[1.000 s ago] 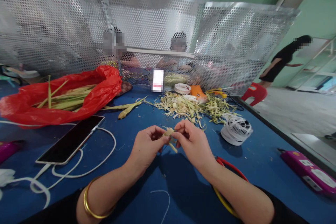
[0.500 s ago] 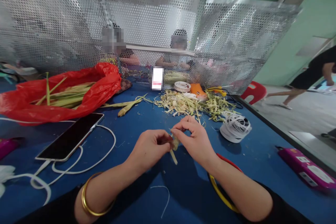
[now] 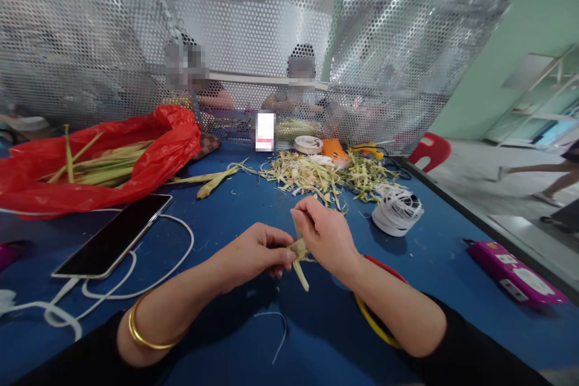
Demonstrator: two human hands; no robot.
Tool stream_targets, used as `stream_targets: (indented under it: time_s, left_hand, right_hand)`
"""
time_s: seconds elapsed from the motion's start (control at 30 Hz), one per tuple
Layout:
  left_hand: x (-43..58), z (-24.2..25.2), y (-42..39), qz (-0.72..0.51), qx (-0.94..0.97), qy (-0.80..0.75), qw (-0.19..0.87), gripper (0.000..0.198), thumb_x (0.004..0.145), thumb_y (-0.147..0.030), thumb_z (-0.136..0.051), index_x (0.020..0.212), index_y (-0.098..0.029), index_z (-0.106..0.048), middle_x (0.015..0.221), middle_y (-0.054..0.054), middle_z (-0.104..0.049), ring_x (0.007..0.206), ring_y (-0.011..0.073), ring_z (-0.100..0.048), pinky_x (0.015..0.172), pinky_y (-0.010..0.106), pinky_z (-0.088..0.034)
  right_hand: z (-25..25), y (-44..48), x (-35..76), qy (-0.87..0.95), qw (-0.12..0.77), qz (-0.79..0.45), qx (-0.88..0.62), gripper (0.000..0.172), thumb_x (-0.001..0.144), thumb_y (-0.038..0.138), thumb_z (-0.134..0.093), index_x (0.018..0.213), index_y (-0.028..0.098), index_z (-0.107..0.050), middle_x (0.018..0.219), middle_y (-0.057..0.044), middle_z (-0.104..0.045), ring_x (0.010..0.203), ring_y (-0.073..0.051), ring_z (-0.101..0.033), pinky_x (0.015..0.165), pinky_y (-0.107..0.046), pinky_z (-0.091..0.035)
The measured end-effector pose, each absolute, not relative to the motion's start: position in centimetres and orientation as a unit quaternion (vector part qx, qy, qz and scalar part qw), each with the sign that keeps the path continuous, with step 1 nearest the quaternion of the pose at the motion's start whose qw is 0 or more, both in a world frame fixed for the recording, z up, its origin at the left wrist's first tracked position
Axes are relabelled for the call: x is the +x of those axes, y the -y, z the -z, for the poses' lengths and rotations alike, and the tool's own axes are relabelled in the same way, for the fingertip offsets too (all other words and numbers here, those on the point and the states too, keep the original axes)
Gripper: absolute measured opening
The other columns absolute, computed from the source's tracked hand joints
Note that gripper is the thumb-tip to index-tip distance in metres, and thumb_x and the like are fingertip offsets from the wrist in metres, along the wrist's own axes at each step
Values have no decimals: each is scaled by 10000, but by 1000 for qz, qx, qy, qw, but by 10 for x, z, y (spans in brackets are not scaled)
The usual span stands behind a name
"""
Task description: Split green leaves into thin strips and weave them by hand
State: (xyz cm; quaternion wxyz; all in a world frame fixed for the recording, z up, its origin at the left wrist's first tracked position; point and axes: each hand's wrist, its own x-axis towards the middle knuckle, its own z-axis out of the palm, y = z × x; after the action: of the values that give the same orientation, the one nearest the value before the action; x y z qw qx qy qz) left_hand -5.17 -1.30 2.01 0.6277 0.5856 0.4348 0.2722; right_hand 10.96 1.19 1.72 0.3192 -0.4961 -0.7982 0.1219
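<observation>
Over the blue table, my left hand (image 3: 263, 250) pinches a small folded piece of pale yellow-green leaf (image 3: 300, 268) between thumb and fingers. One flat strip end of it hangs downward. My right hand (image 3: 326, 234) is closed just above and to the right, its thumb and forefinger pinching a narrow strip that rises from the same folded piece. Part of the piece is hidden behind my fingers. Under my right forearm lie curved red and yellow handles (image 3: 373, 321), mostly covered. A loose white thread (image 3: 283, 338) lies nearer to me.
A red plastic bag (image 3: 136, 132) of long leaves and a phone (image 3: 113, 238) with white cable lie left. Leaf scraps (image 3: 303, 172), a tape roll (image 3: 309, 145) and a white string spool (image 3: 395, 217) are behind my hands. A purple packet (image 3: 515, 271) lies right. Two people sit beyond the perforated screen.
My right hand has closed further and drawn the narrow strip up from the folded leaf. The view has shifted slightly right. A person walking at the right has moved farther out of view.
</observation>
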Motion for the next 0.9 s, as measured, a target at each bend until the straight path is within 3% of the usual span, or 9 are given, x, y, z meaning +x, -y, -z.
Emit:
stream_targets:
  time_s: [0.23,0.4,0.53,0.63,0.73,0.9]
  left_hand:
    - [-55,-20,13,-216,580,-419,664,82,656,-237,-630,627,-163,-651,558,-15,-569,493,105,-491,521,232,-389]
    - [-49,-21,17,-212,567,-434,667,215,682,-354,-646,576,-169,-615,464,-38,-481,434,98,-418,474,232,-327]
    - [-45,-17,19,-228,575,-451,643,271,691,-414,-647,723,-151,-707,466,-53,-423,425,84,-329,456,231,-238]
    - [-48,-14,14,-293,551,-470,625,290,709,-419,-629,768,-148,-714,447,-64,-387,416,78,-300,447,225,-209]
    - [-52,-15,9,-343,510,-498,611,305,709,-446,-627,729,-149,-697,422,-74,-358,404,68,-269,432,215,-185]
    - [-53,-18,10,-342,521,-488,611,246,706,-382,-646,668,-143,-691,419,-70,-371,404,61,-287,436,210,-208]
  right_hand:
    - [-17,-9,108,825,291,-182,-449,147,905,300,-430,841,218,-534,574,37,-554,478,-117,-483,487,-213,-290]
    - [-15,-8,105,813,313,-190,-453,141,886,295,-451,826,214,-550,591,30,-563,494,-116,-471,501,-214,-310]
    - [-15,-10,107,804,324,-213,-451,175,905,345,-438,868,224,-558,603,36,-563,512,-115,-473,504,-209,-313]
    - [-18,-17,113,815,309,-210,-442,262,924,384,-414,796,223,-576,587,37,-555,529,-115,-484,513,-208,-315]
    - [-21,-25,119,841,282,-207,-413,267,905,312,-469,691,209,-591,634,26,-583,601,-118,-522,559,-210,-338]
    - [-16,-31,119,844,304,-183,-401,197,877,210,-507,697,199,-587,660,18,-592,647,-133,-537,633,-235,-385]
